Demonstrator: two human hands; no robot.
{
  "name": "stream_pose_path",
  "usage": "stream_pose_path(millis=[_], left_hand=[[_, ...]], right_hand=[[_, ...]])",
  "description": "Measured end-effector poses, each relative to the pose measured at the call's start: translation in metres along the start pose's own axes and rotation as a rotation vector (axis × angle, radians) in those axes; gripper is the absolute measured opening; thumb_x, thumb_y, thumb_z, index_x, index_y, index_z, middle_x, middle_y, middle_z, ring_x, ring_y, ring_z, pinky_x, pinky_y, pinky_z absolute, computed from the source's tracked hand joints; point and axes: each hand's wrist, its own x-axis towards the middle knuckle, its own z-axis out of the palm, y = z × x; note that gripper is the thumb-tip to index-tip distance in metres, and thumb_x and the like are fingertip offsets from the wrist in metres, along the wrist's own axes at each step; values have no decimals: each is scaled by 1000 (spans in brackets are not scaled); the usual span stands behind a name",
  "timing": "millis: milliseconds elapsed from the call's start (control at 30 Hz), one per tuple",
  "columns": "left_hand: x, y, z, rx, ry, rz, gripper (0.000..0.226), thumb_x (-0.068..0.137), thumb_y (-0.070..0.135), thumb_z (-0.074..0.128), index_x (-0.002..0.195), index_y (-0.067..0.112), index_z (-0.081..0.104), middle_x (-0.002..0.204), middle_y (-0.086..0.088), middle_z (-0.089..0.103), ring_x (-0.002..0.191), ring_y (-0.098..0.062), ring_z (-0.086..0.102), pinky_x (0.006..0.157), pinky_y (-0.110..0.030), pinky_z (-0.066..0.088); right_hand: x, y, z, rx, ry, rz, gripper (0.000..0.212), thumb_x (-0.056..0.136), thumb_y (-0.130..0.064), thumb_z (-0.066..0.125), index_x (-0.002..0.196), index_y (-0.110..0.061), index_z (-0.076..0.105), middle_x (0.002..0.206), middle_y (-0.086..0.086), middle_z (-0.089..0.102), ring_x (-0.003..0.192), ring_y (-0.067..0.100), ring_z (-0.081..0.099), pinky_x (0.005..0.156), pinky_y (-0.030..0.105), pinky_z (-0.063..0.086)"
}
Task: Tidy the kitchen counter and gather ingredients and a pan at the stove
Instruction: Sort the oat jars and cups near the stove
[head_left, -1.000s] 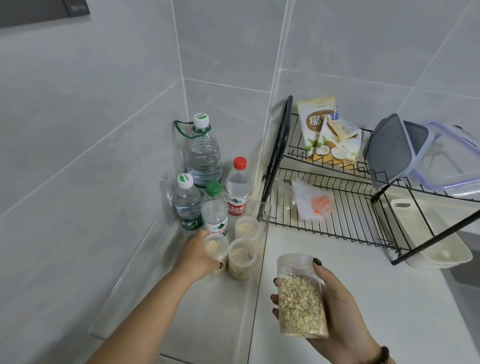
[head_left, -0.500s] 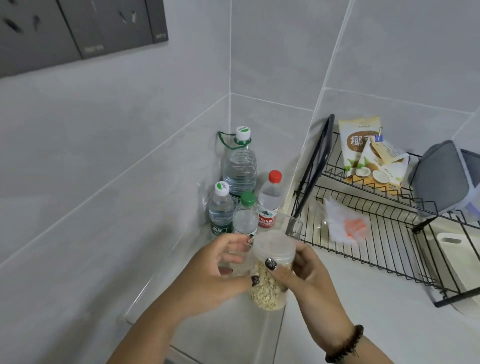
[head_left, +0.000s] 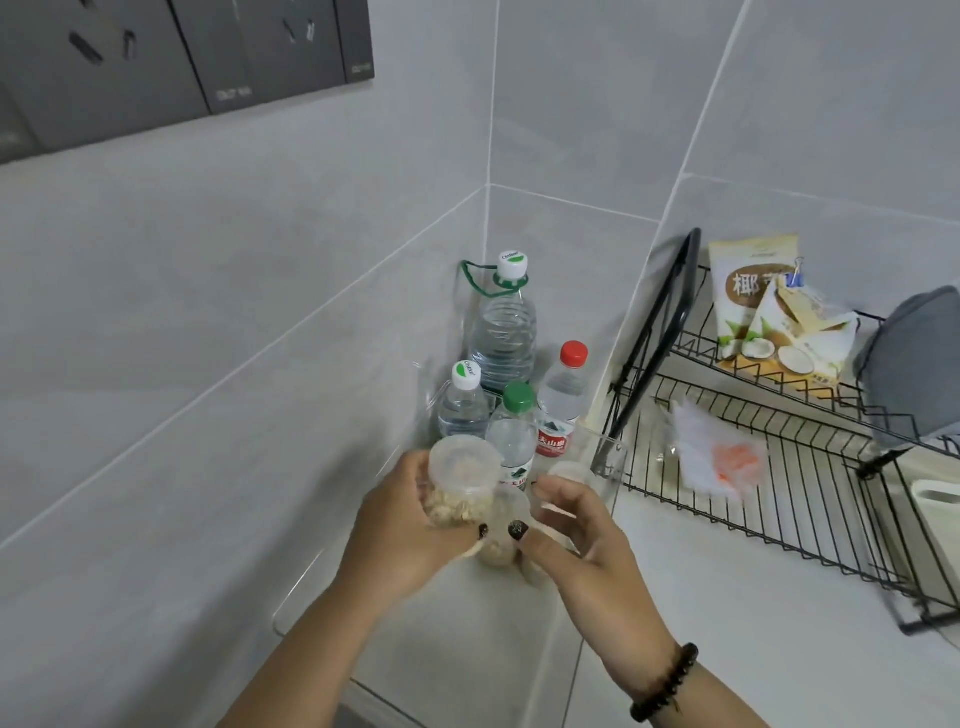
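Jars of grain are being gathered in the tiled corner, inside a clear tray (head_left: 311, 587) on the counter. One lidded jar (head_left: 460, 480), holding pale flakes, is gripped in the left hand (head_left: 410, 525), fingers curled round its side, lid tilted toward the camera. A second jar (head_left: 501, 540) sits low between both hands, and the right hand (head_left: 576, 530) is curled over it and over a third jar (head_left: 563, 475) just behind; whether the right fingers actually pinch either one cannot be told, as clear plastic blends into skin there.

Step judged: collecting the jars for the stove. A full wrap below each lid is advised, jars kept upright, since lid seating cannot be checked. The water bottles (head_left: 511, 436) stand touching behind; a straight lift is called for, so they are not toppled.

Stove and pan are not in view. The wire rack (head_left: 779, 493) is cut off at right.
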Motion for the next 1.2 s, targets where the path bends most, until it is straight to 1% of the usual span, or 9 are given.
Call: stream_pose_path(millis=[67, 167, 233, 333, 567, 700, 933, 1100, 1200], left_hand=[[20, -9, 3, 92, 51, -8, 64, 49, 34, 85, 104, 31, 54, 98, 15, 66, 92, -11, 65, 80, -34, 56], [48, -22, 13, 284, 32, -23, 61, 55, 27, 85, 107, 19, 53, 105, 1, 65, 95, -23, 63, 79, -35, 53], [58, -29, 21, 371, -19, -36, 61, 59, 21, 84, 110, 16, 51, 110, -2, 63, 99, -25, 60, 75, -31, 50], [65, -39, 29, 417, -115, -77, 65, 63, 14, 86, 115, 13, 47, 114, -4, 60, 101, -25, 58, 68, -27, 43], [74, -54, 42, 430, -185, -133, 70, 59, 20, 90, 105, 10, 38, 112, -11, 61, 99, -30, 60, 66, -27, 42], [74, -57, 46, 410, -182, -139, 73, 57, 20, 90, 109, 7, 40, 112, -13, 62, 99, -31, 61, 66, -26, 41], [71, -59, 54, 371, -169, -150, 84, 58, 18, 91, 119, 1, 36, 118, -15, 61, 106, -33, 60, 70, -26, 41], [67, -53, 50, 446, -205, -160, 91, 59, 20, 90, 128, -1, 35, 124, -16, 57, 112, -32, 58, 70, -26, 40], [57, -42, 44, 495, -216, -148, 85, 60, 21, 89, 126, 2, 38, 123, -14, 56, 110, -31, 57, 69, -26, 40]], right_hand=[[-2, 4, -9, 9, 36, 19, 33, 83, -5, 69, 109, -22, 61, 116, -7, 63, 109, 9, 59, 76, 13, 50], [-6, 9, -21, 54, 103, 44, 28, 84, 2, 66, 106, -15, 63, 111, 4, 66, 103, 22, 64, 70, 19, 54], [-10, 11, -26, 65, 145, 46, 26, 82, 1, 67, 104, -14, 64, 107, 4, 68, 99, 29, 64, 77, 29, 55], [-13, 13, -30, 64, 166, 62, 27, 84, 5, 64, 104, -14, 64, 109, 5, 67, 92, 29, 65, 89, 43, 52], [-19, 16, -36, 120, 163, 100, 28, 87, 7, 58, 106, -13, 62, 106, 9, 67, 98, 40, 62, 75, 32, 55], [-24, 16, -36, 140, 170, 111, 28, 87, 6, 59, 107, -13, 61, 107, 11, 67, 99, 40, 62, 71, 29, 55], [-36, 18, -35, 178, 243, 148, 30, 87, 4, 60, 110, -17, 59, 104, 8, 68, 91, 33, 68, 75, 34, 54], [-44, 12, -38, 225, 303, 126, 33, 87, 4, 60, 113, -17, 56, 103, 7, 68, 90, 30, 69, 76, 36, 54], [-55, 8, -43, 235, 314, 98, 32, 88, 4, 58, 113, -17, 56, 103, 6, 68, 88, 26, 71, 79, 37, 55]])
